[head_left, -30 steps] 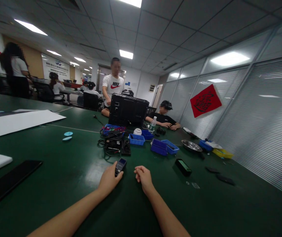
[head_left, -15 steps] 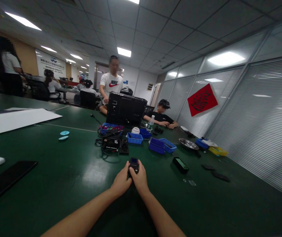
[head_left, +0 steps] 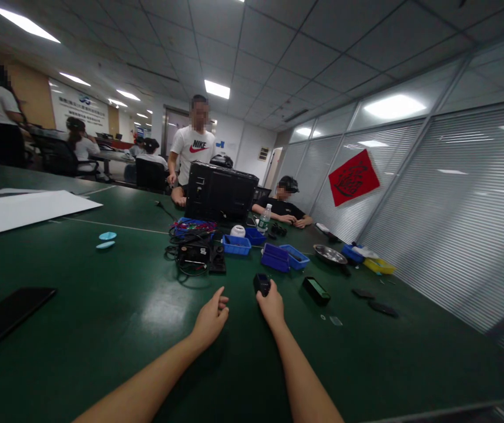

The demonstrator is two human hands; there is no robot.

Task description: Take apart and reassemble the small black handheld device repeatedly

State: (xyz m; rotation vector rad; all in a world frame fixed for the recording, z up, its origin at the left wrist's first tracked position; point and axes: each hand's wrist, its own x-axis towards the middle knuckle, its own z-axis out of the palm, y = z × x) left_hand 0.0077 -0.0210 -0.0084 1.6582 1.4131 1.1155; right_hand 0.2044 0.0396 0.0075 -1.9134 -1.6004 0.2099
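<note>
A small black device (head_left: 261,284), which showed a little screen half a second ago, is in my right hand (head_left: 272,305). The fingers close around its near right side, with the thumb along it. My left hand (head_left: 211,318) is off to the left above the green table, open and holding nothing, its fingers loosely bent and apart. To the right of my right hand lies an open black box with a green inside (head_left: 316,291). Ahead of my hands is a black boxy unit with cables (head_left: 194,254).
Blue bins (head_left: 237,245), a baseball (head_left: 238,231) and a water bottle (head_left: 264,218) stand ahead, before a large black monitor-like case (head_left: 220,191). A metal bowl (head_left: 330,255) and a yellow tray (head_left: 379,266) are at the right. One person stands behind the case; another sits right of it.
My left hand has let go of the black device and moved left. My right hand has carried the device to the right and turned it. The view has shifted slightly.
</note>
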